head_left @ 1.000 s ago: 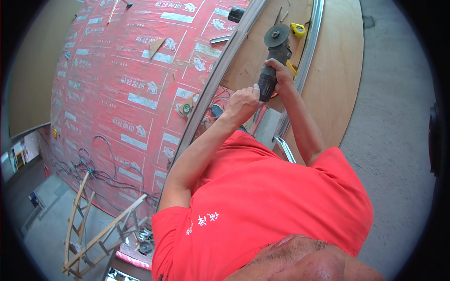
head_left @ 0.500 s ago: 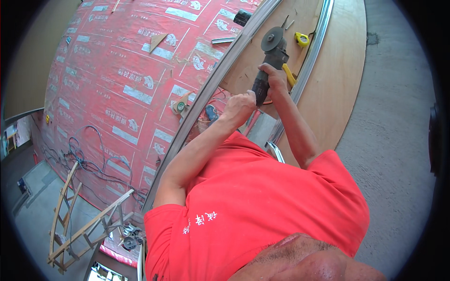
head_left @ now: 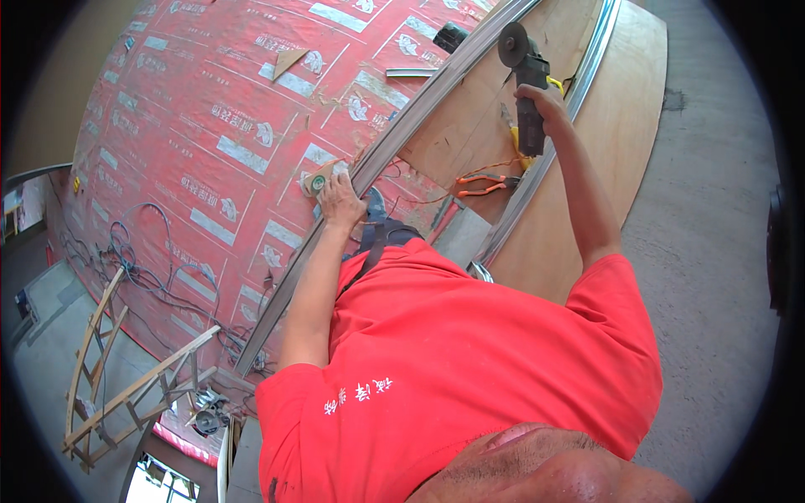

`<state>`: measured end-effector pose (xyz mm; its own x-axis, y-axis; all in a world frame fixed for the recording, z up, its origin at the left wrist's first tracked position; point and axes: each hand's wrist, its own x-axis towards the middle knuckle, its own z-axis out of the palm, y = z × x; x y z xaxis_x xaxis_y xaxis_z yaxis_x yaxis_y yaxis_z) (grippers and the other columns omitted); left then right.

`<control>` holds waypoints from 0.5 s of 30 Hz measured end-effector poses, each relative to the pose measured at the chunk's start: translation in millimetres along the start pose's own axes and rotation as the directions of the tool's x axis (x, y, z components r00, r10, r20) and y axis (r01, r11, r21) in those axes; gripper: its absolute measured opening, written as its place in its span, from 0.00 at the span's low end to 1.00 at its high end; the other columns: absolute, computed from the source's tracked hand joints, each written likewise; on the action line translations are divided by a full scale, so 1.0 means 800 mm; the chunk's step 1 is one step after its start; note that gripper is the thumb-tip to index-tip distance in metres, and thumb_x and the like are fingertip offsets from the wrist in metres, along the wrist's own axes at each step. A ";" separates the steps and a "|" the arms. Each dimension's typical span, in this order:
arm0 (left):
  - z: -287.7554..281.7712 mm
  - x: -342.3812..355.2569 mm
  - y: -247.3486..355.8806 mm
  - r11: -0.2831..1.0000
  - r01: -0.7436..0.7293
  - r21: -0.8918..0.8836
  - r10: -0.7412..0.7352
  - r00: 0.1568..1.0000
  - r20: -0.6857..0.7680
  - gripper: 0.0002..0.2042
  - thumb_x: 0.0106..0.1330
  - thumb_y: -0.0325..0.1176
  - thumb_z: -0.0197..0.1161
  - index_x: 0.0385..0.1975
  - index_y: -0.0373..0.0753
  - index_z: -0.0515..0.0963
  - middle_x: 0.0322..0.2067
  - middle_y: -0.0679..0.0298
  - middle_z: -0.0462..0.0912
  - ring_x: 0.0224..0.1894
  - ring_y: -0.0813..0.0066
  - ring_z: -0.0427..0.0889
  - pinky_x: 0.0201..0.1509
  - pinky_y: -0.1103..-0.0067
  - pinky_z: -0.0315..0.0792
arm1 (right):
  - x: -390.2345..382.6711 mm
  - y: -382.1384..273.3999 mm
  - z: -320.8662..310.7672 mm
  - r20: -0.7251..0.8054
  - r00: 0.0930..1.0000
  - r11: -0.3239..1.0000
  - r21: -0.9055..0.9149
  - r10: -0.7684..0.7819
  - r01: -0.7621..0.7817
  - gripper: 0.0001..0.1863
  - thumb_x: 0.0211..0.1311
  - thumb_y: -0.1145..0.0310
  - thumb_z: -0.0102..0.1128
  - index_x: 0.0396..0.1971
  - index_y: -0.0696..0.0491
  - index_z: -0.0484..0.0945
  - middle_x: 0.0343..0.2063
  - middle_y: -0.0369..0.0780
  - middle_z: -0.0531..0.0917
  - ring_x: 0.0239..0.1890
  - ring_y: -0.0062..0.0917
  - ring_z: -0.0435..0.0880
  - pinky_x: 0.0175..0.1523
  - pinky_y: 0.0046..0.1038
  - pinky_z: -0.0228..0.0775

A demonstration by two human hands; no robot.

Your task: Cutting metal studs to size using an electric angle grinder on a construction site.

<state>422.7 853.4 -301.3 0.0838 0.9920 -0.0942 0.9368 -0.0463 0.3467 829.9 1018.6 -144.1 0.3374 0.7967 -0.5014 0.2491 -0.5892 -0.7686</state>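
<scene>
My right hand (head_left: 543,107) grips the dark body of an angle grinder (head_left: 530,126), held up over the plywood with its round disc (head_left: 513,44) at the far end. Down at the long grey metal track (head_left: 401,132), my left hand (head_left: 340,201) reaches across the edge, fingers stretched out beside a roll of tape (head_left: 317,183); whether they touch the roll is unclear. Orange-handled pliers (head_left: 486,186) lie on the board below the grinder. A yellow tool (head_left: 516,138) is partly hidden behind it, and a bit of yellow (head_left: 555,83) shows past my right hand.
Red printed sheeting (head_left: 210,126) covers the floor at left, with a wood offcut (head_left: 288,62), a short metal piece (head_left: 411,73) and tangled cables (head_left: 126,251). A wooden frame (head_left: 134,402) stands lower left. Plywood (head_left: 620,126) borders grey concrete (head_left: 713,210) at right.
My left hand has let go of the grinder's rear end and moved left to the metal track by the tape roll. The grinder has moved up and right in my right hand.
</scene>
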 end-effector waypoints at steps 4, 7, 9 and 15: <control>0.014 0.003 -0.012 0.988 0.098 -0.118 -0.064 0.964 0.259 0.30 0.47 0.40 0.70 0.49 0.35 0.65 0.40 0.46 0.77 0.43 0.47 0.78 0.45 0.62 0.75 | 0.008 -0.006 -0.005 0.100 0.991 0.931 -0.344 -0.091 0.121 0.19 0.37 0.63 0.69 0.30 0.56 0.75 0.22 0.36 0.77 0.20 0.22 0.76 0.27 0.26 0.69; 0.012 -0.005 -0.015 0.985 0.059 -0.162 -0.027 0.980 0.195 0.29 0.47 0.37 0.69 0.48 0.34 0.65 0.39 0.46 0.77 0.43 0.46 0.78 0.44 0.60 0.75 | 0.018 0.002 -0.008 0.163 0.981 0.883 -0.438 -0.107 0.169 0.23 0.34 0.62 0.68 0.34 0.55 0.76 0.24 0.37 0.77 0.24 0.23 0.76 0.30 0.27 0.69; 0.007 -0.017 -0.023 0.983 0.033 -0.179 -0.005 0.987 0.159 0.26 0.48 0.37 0.67 0.45 0.35 0.65 0.37 0.47 0.77 0.41 0.46 0.79 0.43 0.60 0.75 | 0.027 0.005 -0.009 0.203 0.975 0.856 -0.484 -0.094 0.183 0.24 0.33 0.63 0.68 0.36 0.55 0.77 0.25 0.37 0.78 0.25 0.24 0.77 0.32 0.27 0.70; -0.012 -0.055 -0.052 0.981 0.071 -0.179 -0.038 0.983 0.180 0.26 0.50 0.40 0.67 0.46 0.35 0.66 0.37 0.47 0.77 0.39 0.45 0.79 0.42 0.59 0.75 | 0.056 0.015 -0.007 0.378 0.926 0.795 -0.561 -0.001 0.230 0.27 0.31 0.65 0.67 0.40 0.53 0.77 0.28 0.37 0.79 0.28 0.23 0.77 0.36 0.26 0.71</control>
<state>376.6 812.9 -302.5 0.1078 0.9559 -0.2734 0.8645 0.0457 0.5006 853.4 1046.3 -173.7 -0.0313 0.7888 -0.6139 0.7853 -0.3606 -0.5034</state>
